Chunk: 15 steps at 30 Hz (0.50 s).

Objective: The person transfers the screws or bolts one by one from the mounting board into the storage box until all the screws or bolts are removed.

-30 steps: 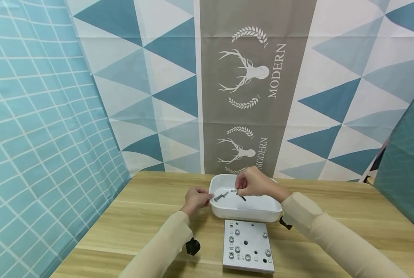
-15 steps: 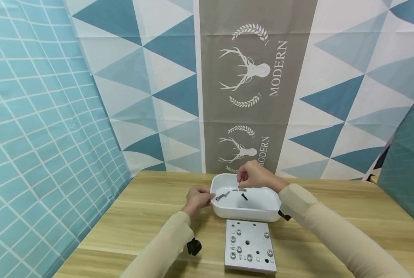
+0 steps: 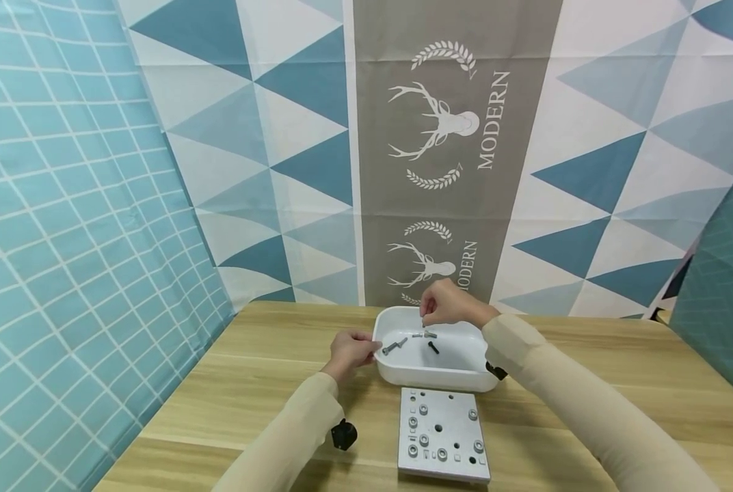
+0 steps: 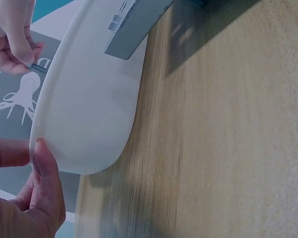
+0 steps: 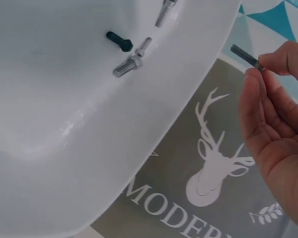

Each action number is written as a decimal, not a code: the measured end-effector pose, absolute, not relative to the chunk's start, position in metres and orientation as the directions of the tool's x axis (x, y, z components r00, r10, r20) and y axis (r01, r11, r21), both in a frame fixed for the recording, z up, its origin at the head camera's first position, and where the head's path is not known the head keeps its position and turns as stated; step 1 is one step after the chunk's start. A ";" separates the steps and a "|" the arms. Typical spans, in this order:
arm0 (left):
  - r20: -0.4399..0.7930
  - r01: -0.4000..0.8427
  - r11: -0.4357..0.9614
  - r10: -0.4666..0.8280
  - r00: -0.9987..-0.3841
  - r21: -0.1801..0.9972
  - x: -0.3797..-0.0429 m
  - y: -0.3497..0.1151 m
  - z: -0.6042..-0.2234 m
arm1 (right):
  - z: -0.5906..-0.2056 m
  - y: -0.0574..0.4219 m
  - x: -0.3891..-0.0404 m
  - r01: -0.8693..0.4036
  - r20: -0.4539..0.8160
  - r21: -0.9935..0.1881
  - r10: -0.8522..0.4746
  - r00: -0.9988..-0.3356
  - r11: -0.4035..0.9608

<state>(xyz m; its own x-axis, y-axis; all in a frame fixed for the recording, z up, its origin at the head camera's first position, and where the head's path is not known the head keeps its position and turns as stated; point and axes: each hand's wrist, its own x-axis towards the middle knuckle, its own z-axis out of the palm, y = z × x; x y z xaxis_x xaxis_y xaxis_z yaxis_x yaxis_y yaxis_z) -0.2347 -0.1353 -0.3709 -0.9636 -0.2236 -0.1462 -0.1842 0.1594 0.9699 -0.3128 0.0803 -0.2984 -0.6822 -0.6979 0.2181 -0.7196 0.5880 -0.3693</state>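
My left hand pinches the left rim of a white plastic tray, its thumb on one side of the wall and fingers on the other in the left wrist view. Above the far part of the tray, my right hand holds a small threaded bolt between thumb and fingertips. Its threaded shank sticks out, and the fingertips cover the other end. On the tray floor lie a black bolt, a silver bolt close beside it, and more silver bolts at the left end.
A silver metal plate with holes and several socket-head bolts set in it lies on the wooden table, just in front of the tray. A patterned curtain hangs behind the table. Black wrist cameras sit under the sleeves.
My right hand has risen from among the bolts in the tray, with the small bolt in its fingertips, uncovering the black bolt. The left hand keeps its hold on the rim.
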 end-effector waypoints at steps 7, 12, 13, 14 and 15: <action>-0.156 -0.191 0.145 -0.222 -0.962 0.971 -0.234 -0.136 -0.371 | -0.300 0.076 -0.321 -0.624 0.080 -0.401 -0.653 -0.753 0.671; -0.159 -0.194 0.146 -0.221 -0.962 0.970 -0.234 -0.136 -0.372 | -0.301 0.075 -0.320 -0.570 0.025 -0.396 -0.612 -0.790 0.720; -0.158 -0.193 0.146 -0.221 -0.962 0.970 -0.234 -0.136 -0.372 | -0.300 0.075 -0.320 -0.561 0.018 -0.397 -0.605 -0.796 0.726; -0.158 -0.192 0.146 -0.220 -0.963 0.970 -0.234 -0.137 -0.371 | -0.301 0.075 -0.319 -0.553 0.012 -0.397 -0.598 -0.801 0.733; -0.156 -0.191 0.148 -0.220 -0.963 0.970 -0.234 -0.137 -0.371 | -0.300 0.076 -0.318 -0.550 0.008 -0.394 -0.596 -0.803 0.736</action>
